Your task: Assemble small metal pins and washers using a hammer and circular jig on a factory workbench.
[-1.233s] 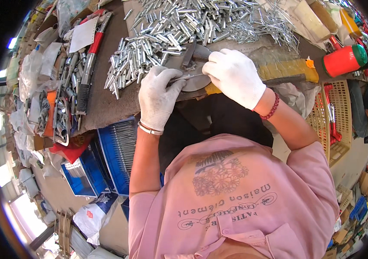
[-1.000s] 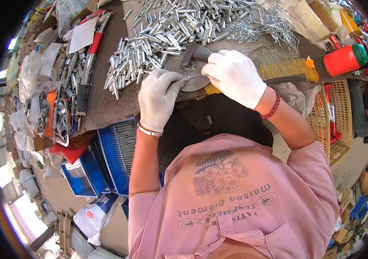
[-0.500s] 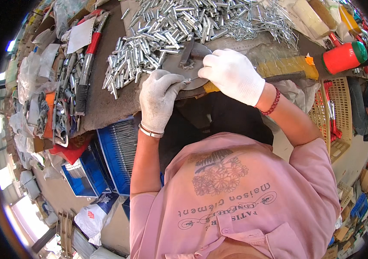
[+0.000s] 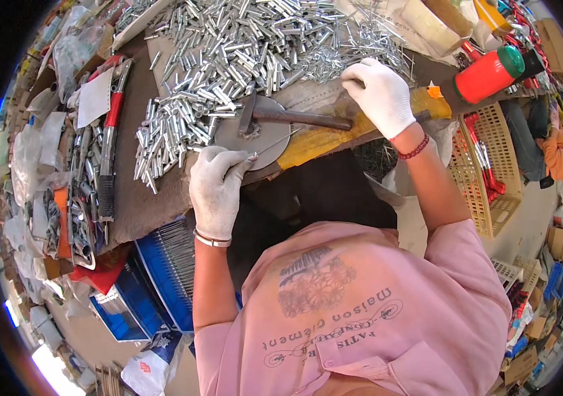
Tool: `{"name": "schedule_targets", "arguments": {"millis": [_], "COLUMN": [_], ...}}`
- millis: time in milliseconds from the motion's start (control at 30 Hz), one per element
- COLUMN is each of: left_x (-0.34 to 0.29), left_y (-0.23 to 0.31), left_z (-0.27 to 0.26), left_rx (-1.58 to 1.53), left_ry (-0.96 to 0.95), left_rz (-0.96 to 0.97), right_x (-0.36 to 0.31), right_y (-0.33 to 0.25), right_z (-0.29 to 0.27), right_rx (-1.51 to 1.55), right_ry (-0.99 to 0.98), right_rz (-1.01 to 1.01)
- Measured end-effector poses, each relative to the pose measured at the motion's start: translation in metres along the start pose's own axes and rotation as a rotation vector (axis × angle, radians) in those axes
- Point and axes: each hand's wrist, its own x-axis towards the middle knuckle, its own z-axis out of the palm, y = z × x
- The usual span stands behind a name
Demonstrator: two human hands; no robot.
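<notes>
My left hand (image 4: 217, 191), in a pale work glove, is closed at the front edge of the bench. Thumb and forefinger pinch a small silvery metal tube (image 4: 252, 156), mostly hidden by the glove. From beside it a thin metal pin (image 4: 281, 140) reaches right across a round grey metal plate (image 4: 270, 155). A hammer (image 4: 308, 119) lies with its head on that plate and its wooden handle pointing right. Gloved in white, my right hand (image 4: 384, 99) is raised past the handle's end, near a heap of thin pins (image 4: 334, 59). Its fingers are bent, with a gap to the thumb and nothing visible between them.
A large heap of metal tubes (image 4: 229, 59) covers the far bench. Tools, including a red-handled one (image 4: 115, 109), lie left. A red and green container (image 4: 489, 74) stands right, above a yellow plastic basket (image 4: 493, 175). Blue bins (image 4: 120, 317) sit below left.
My right hand has left the plate and moved right and away, uncovering the hammer's handle. My left hand keeps its pinch. The whole view has shifted.
</notes>
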Motion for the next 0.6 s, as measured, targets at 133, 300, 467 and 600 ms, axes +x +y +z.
{"name": "schedule_targets", "arguments": {"millis": [133,300,467,600], "left_x": [0.001,0.000,0.000,-0.004], "left_y": [0.001,0.000,-0.004,-0.013], "left_z": [-0.001,0.000,0.000,0.005], "left_rx": [-0.004,-0.008,-0.019,-0.027], "left_ry": [0.004,0.000,0.012,0.050], "left_rz": [0.011,0.006,-0.003,0.016], "right_x": [0.008,0.016,0.017,0.014], "right_y": [-0.003,-0.015,-0.011,-0.049], "right_z": [0.017,0.027,0.025,-0.001], "right_rx": [-0.118,-0.190,-0.097,0.412], "right_ry": [-0.087,-0.128,-0.051,-0.122], "right_rz": [-0.053,0.006,-0.088,-0.241]}}
